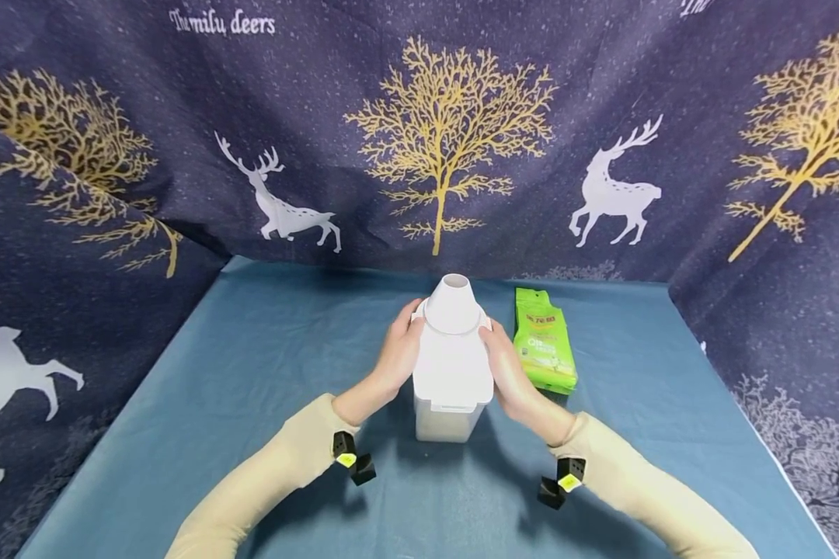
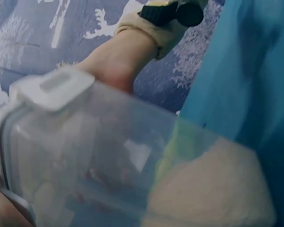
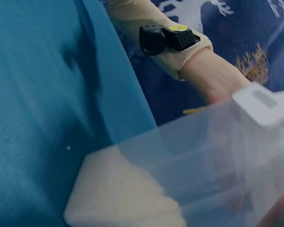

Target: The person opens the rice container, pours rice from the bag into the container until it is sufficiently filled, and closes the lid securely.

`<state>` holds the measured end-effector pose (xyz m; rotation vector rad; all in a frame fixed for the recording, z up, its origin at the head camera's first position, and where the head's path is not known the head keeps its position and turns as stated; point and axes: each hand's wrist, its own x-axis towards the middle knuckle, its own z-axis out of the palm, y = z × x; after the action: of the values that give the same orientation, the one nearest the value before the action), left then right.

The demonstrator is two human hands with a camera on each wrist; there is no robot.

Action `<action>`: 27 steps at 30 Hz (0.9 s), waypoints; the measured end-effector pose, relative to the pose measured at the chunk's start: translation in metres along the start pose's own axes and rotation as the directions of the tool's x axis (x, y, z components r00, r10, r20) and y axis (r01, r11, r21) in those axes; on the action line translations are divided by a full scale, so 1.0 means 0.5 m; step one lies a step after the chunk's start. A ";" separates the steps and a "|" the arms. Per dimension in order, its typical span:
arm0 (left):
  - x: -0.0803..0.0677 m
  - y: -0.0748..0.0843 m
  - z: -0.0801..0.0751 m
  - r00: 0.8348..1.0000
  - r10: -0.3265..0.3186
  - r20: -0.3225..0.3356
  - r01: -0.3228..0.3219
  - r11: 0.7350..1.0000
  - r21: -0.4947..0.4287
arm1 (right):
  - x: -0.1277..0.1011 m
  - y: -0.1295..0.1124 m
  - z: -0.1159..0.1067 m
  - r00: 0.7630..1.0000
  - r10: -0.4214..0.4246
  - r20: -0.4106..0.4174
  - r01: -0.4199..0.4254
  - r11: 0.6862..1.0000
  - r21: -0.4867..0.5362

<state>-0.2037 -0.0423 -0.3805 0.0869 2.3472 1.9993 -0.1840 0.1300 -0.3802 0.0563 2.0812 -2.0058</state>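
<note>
A clear plastic storage container (image 1: 450, 427) with a white lid (image 1: 454, 366) stands between both hands in the middle of the head view. On the lid's far end sits a white cone-shaped cap (image 1: 454, 307), narrow end up. My left hand (image 1: 398, 351) grips the left upper side, thumb on the lid. The right hand (image 1: 510, 374) holds the opposite side the same way. Both wrist views show pale grain-like contents (image 2: 213, 187) heaped unevenly at the container's bottom. Whether the base touches the table, I cannot tell.
A bright green printed bag (image 1: 544, 341) lies just right of the container, beyond the right hand. Blue cloth (image 1: 266, 365) covers the table. Dark fabric with deer and trees (image 1: 503, 194) hangs behind and at both sides.
</note>
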 end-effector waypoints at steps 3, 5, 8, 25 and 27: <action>-0.025 -0.002 -0.002 1.000 0.007 0.023 -0.008 1.000 0.012 | -0.015 -0.001 0.005 0.999 -0.035 -0.028 0.033 0.998 -0.058; -0.043 -0.006 -0.006 0.998 0.016 0.054 -0.017 1.000 0.026 | -0.025 -0.002 0.008 0.998 -0.051 -0.043 0.047 0.994 -0.095; -0.065 -0.012 -0.013 0.993 0.048 0.106 -0.055 0.997 0.058 | -0.041 -0.003 0.009 0.996 -0.082 -0.040 0.074 0.983 -0.171; -0.113 -0.034 -0.020 0.974 0.077 0.212 -0.110 0.983 0.149 | -0.078 0.021 -0.009 0.976 -0.201 0.087 0.218 0.931 -0.294; -0.114 -0.035 -0.018 0.977 0.072 0.203 -0.103 0.983 0.149 | -0.077 0.020 -0.008 0.976 -0.202 0.080 0.216 0.933 -0.289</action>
<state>-0.1478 -0.0582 -0.3961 0.3837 2.4071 1.7420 -0.1454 0.1402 -0.3821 -0.2789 2.4184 -1.7552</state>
